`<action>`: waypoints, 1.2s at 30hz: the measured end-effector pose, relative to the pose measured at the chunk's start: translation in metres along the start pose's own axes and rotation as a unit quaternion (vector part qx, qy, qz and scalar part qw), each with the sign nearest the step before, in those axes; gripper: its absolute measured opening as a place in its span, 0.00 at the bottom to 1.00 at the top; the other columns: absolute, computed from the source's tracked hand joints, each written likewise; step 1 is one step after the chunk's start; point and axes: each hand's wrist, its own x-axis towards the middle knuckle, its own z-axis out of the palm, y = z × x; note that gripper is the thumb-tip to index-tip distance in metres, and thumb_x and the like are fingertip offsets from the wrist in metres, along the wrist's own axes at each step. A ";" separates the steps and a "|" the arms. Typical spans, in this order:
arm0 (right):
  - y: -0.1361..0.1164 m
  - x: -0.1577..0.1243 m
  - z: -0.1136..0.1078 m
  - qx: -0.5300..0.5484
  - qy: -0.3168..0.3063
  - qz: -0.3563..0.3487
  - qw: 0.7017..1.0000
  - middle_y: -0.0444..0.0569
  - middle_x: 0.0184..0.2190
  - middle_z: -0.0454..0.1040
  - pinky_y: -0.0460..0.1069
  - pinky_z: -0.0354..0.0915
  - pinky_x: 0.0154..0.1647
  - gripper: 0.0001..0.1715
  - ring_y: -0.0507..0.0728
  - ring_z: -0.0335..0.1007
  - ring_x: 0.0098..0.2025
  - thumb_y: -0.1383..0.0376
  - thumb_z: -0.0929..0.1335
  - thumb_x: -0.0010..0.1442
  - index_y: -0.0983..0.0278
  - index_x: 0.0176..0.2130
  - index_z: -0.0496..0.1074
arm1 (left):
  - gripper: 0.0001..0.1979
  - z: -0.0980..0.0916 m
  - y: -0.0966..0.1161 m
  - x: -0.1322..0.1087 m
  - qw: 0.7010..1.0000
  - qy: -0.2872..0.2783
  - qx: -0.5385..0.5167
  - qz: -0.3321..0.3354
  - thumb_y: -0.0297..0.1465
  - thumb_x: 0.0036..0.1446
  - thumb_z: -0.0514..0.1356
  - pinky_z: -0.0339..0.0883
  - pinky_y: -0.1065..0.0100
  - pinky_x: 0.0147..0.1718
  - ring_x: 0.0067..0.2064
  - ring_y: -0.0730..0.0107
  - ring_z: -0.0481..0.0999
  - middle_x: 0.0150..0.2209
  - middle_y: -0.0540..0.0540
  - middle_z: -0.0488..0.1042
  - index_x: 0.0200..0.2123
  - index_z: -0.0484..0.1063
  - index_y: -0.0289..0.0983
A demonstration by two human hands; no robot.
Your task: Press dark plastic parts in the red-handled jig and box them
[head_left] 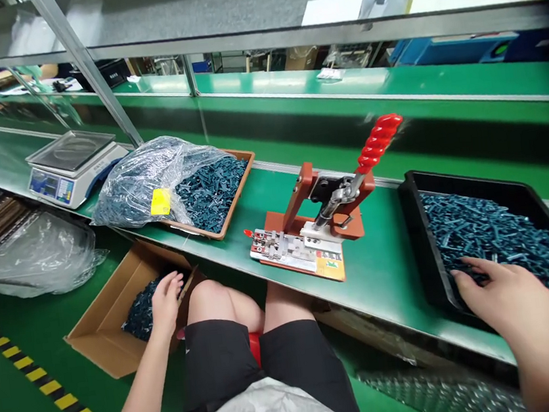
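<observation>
Right hand [512, 314] blurred at frame's edge.

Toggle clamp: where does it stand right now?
In the head view, the red-handled toggle clamp stands on the green bench, between the wooden tray of dark parts at left and the black bin at right.

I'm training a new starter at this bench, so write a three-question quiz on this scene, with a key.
1. Which hand reaches into the cardboard box, left or right?
2. True or false: the red-handled toggle clamp stands on the green bench between the wooden tray and the black tray.
3. Name the device with a steel platform and a display at the far left of the bench.

Key:
1. Left hand
2. True
3. A digital weighing scale
</observation>
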 end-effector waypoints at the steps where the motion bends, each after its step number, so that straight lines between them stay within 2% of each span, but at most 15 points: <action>1: 0.001 -0.002 0.004 -0.006 0.004 0.011 1.000 0.52 0.21 0.71 0.58 0.53 0.21 0.10 0.64 0.64 0.21 0.49 0.70 0.50 0.48 0.23 0.73 | 0.15 0.013 0.017 -0.002 0.992 -0.037 0.056 0.107 0.40 0.61 0.61 0.70 0.55 0.58 0.53 0.56 0.78 0.50 0.40 0.80 0.47 0.77 0.39; 3: -0.004 -0.007 0.008 -0.024 -0.005 0.052 0.998 0.51 0.22 0.72 0.58 0.54 0.22 0.10 0.66 0.66 0.23 0.50 0.67 0.53 0.48 0.25 0.74 | 0.15 0.041 0.055 0.003 0.939 -0.074 0.168 0.290 0.40 0.62 0.60 0.66 0.52 0.62 0.55 0.54 0.77 0.50 0.41 0.80 0.46 0.79 0.40; 5: -0.012 -0.009 0.008 -0.036 -0.038 0.107 0.993 0.52 0.23 0.73 0.60 0.59 0.25 0.11 0.68 0.68 0.25 0.52 0.65 0.54 0.50 0.27 0.75 | 0.16 0.071 0.094 0.019 0.881 -0.074 0.255 0.391 0.39 0.63 0.58 0.65 0.52 0.63 0.56 0.53 0.75 0.51 0.40 0.79 0.48 0.80 0.40; 7: -0.020 -0.009 0.005 -0.038 -0.068 0.149 0.986 0.55 0.24 0.74 0.61 0.64 0.30 0.11 0.70 0.71 0.30 0.54 0.66 0.52 0.54 0.28 0.76 | 0.19 0.098 0.125 0.040 0.844 -0.072 0.333 0.414 0.38 0.62 0.58 0.66 0.51 0.63 0.56 0.51 0.75 0.52 0.37 0.78 0.51 0.79 0.37; 9: -0.027 -0.008 0.002 -0.030 -0.072 0.152 0.985 0.58 0.27 0.76 0.62 0.67 0.37 0.13 0.70 0.73 0.35 0.55 0.66 0.50 0.58 0.29 0.77 | 0.21 0.120 0.145 0.057 0.815 -0.095 0.420 0.388 0.38 0.60 0.59 0.68 0.51 0.60 0.55 0.47 0.76 0.51 0.35 0.78 0.52 0.79 0.34; 12: -0.035 -0.007 -0.002 -0.017 -0.055 0.120 0.991 0.59 0.32 0.78 0.62 0.69 0.45 0.15 0.68 0.73 0.40 0.56 0.64 0.52 0.60 0.29 0.76 | 0.21 0.138 0.154 0.072 0.782 -0.141 0.504 0.338 0.41 0.57 0.60 0.71 0.51 0.56 0.54 0.44 0.77 0.51 0.35 0.79 0.48 0.82 0.37; 14: -0.038 -0.007 -0.002 -0.016 -0.038 0.116 0.992 0.59 0.33 0.78 0.61 0.69 0.48 0.15 0.66 0.73 0.41 0.56 0.63 0.54 0.60 0.30 0.76 | 0.21 0.141 0.150 0.078 0.783 -0.139 0.509 0.330 0.42 0.58 0.57 0.72 0.53 0.54 0.53 0.45 0.78 0.52 0.37 0.79 0.48 0.82 0.39; 19: -0.037 -0.011 -0.002 -0.001 0.011 0.146 0.989 0.60 0.36 0.78 0.60 0.68 0.48 0.21 0.65 0.72 0.41 0.52 0.61 0.60 0.63 0.34 0.76 | 0.24 0.134 0.140 0.079 0.797 -0.114 0.480 0.350 0.41 0.61 0.51 0.70 0.56 0.55 0.53 0.50 0.78 0.51 0.39 0.81 0.47 0.82 0.36; 24: -0.029 -0.009 -0.009 0.054 0.050 0.206 0.976 0.59 0.34 0.80 0.58 0.69 0.42 0.31 0.64 0.75 0.35 0.41 0.63 0.60 0.64 0.36 0.77 | 0.22 0.135 0.154 0.073 0.803 -0.130 0.514 0.272 0.41 0.63 0.51 0.71 0.56 0.47 0.45 0.50 0.78 0.49 0.39 0.81 0.47 0.82 0.39; 27: -0.022 -0.001 -0.016 0.089 0.091 0.237 0.963 0.57 0.29 0.80 0.57 0.69 0.39 0.36 0.64 0.76 0.31 0.36 0.64 0.57 0.64 0.36 0.77 | 0.22 0.139 0.160 0.077 0.808 -0.124 0.516 0.256 0.41 0.63 0.51 0.70 0.57 0.46 0.43 0.51 0.77 0.44 0.39 0.81 0.47 0.81 0.40; 32: -0.022 0.015 -0.023 0.181 0.100 0.271 0.940 0.54 0.26 0.79 0.54 0.67 0.30 0.37 0.61 0.74 0.27 0.32 0.69 0.50 0.63 0.32 0.74 | 0.22 0.141 0.158 0.082 0.823 -0.064 0.492 0.276 0.41 0.65 0.48 0.70 0.57 0.43 0.40 0.50 0.74 0.39 0.37 0.80 0.46 0.79 0.39; 36: -0.050 0.016 -0.016 0.337 0.071 0.261 0.902 0.52 0.30 0.80 0.49 0.65 0.23 0.31 0.58 0.74 0.26 0.38 0.73 0.50 0.61 0.34 0.70 | 0.21 0.140 0.157 0.075 0.864 0.002 0.428 0.265 0.41 0.67 0.46 0.69 0.56 0.42 0.38 0.51 0.75 0.39 0.38 0.80 0.47 0.75 0.38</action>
